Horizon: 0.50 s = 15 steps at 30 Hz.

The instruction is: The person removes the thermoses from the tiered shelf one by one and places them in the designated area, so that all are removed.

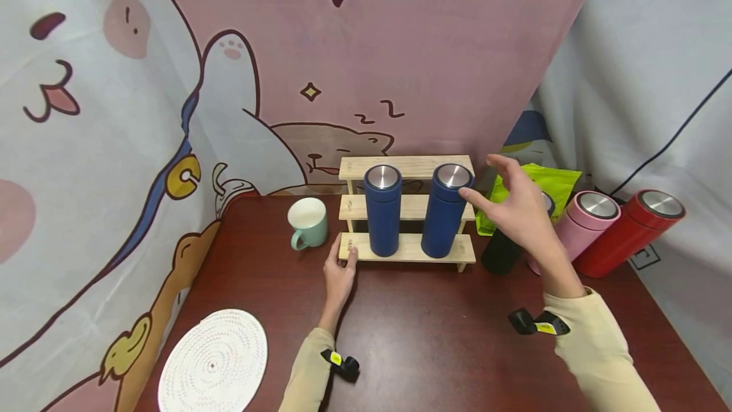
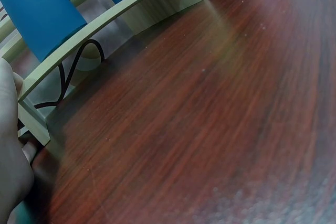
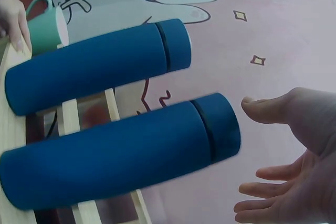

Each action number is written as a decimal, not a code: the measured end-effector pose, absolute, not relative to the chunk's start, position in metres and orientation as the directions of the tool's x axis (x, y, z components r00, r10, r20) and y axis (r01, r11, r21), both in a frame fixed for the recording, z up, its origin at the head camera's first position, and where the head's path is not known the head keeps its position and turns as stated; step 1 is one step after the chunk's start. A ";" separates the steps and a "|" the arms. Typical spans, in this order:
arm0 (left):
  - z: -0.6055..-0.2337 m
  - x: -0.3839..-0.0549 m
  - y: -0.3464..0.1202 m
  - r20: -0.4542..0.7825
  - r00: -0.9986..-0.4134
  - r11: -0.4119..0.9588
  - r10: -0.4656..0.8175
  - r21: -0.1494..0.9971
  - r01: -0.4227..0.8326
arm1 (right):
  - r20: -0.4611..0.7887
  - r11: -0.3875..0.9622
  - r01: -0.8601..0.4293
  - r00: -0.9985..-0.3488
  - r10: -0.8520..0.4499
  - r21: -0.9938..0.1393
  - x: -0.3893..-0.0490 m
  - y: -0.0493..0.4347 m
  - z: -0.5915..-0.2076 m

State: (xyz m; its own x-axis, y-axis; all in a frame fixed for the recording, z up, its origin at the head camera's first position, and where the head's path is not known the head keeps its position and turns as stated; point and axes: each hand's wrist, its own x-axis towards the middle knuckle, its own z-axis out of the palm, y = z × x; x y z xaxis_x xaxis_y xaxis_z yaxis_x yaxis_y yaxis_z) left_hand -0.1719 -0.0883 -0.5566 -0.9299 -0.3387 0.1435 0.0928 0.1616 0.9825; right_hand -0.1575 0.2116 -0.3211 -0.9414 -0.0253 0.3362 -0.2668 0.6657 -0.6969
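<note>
Two blue thermos bottles with steel lids, a left one (image 1: 383, 212) and a right one (image 1: 446, 212), stand upright on the lowest step of a wooden tiered rack (image 1: 407, 248). My left hand (image 1: 338, 275) grips the left end of that step, thumb on top. In the left wrist view, part of the left hand (image 2: 11, 145) shows at the rack's end. My right hand (image 1: 517, 208) is beside the right bottle's lid, thumb and fingers spread apart. The right wrist view has the right hand (image 3: 299, 161) holding nothing, apart from the bottle top.
A mint mug (image 1: 309, 224) stands left of the rack, and a white woven mat (image 1: 214, 361) lies at the front left. To the right are a black bottle (image 1: 502, 253), a pink bottle (image 1: 583, 224), a red bottle (image 1: 629, 234) and a lime-green bag (image 1: 551, 180).
</note>
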 end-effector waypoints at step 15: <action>-0.535 -0.161 -0.091 0.146 -0.944 0.153 -0.296 0.983 0.105 | 0.332 0.662 -0.283 -0.942 -0.054 -0.694 -0.171 0.183 -0.340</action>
